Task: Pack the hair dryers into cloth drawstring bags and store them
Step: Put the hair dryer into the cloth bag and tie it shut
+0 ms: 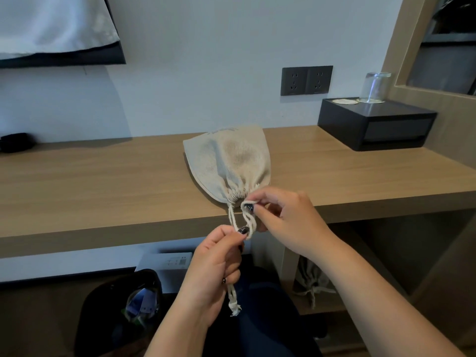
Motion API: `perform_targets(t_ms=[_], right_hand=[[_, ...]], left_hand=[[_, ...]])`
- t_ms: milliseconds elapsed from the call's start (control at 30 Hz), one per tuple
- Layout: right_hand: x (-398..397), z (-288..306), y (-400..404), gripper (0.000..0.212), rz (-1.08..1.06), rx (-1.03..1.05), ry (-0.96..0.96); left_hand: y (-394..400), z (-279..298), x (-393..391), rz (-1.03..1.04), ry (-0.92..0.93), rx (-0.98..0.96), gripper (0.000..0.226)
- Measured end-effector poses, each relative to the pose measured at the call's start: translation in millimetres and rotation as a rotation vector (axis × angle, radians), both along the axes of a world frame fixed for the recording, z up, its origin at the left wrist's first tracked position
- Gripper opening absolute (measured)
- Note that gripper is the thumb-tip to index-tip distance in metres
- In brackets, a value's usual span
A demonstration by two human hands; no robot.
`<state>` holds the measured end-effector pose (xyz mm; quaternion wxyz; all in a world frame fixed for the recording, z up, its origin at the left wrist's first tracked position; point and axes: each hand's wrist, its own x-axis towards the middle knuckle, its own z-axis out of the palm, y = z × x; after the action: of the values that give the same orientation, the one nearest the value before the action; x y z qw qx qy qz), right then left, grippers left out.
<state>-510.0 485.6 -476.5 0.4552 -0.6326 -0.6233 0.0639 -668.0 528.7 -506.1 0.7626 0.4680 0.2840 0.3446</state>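
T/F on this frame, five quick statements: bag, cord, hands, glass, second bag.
1. The cloth bag lies on the wooden desk with its mouth cinched. True.
2. The left hand is empty. False: it grips the drawstring, whose knotted end hangs below the fist.
3. The right hand pinches a loop of cord near the bag's mouth. True.
4. The glass lies tipped over on the desk. False: it stands upside down on the black box.
5. A second drawstring bag sits on the low shelf under the desk. True.
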Motion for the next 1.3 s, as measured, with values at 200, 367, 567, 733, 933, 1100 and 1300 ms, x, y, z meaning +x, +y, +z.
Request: perform_targets(t_ms=[200, 367, 567, 733, 933, 1100, 1300], right_hand=[[3.3, -14.4, -8.6, 0.028, 0.123, -0.113, -0.409], [0.6, -15.5, -7.2, 0.016, 0.071, -0.129, -0.601], [0.3, -14.8, -7.6, 0.017, 0.088, -0.164, -0.574], [3.7, -8.7, -11.2, 0.022, 0.065, -0.233, -0.504], [13.7, -1.2, -6.9, 0.025, 0.021, -0.24, -0.653], [14.3, -11.7, -12.5, 0.028, 0.103, -0.078, -0.578], [15.5, -19.4, -20.7, 0.011, 0.115, -0.037, -0.178]], left_hand=[[-1.1, -2.2, 0.5, 0.16, 0.068, 0.082, 0.027], [-2.2, -4.1, 4.5, 0.234, 0.136, 0.071, 0.022], [-2.4, 0.3, 0.2, 0.134, 0.005, -0.008, 0.011], [0.2, 2.4, -2.1, 0.048, -0.159, -0.113, 0.017], [-0.2, 7.0, -4.1, 0.023, -0.181, -0.136, 0.02], [0.6, 5.3, -1.5, 0.11, -0.118, -0.107, 0.029], [-0.6, -2.5, 3.2, 0.182, -0.004, -0.072, 0.025]])
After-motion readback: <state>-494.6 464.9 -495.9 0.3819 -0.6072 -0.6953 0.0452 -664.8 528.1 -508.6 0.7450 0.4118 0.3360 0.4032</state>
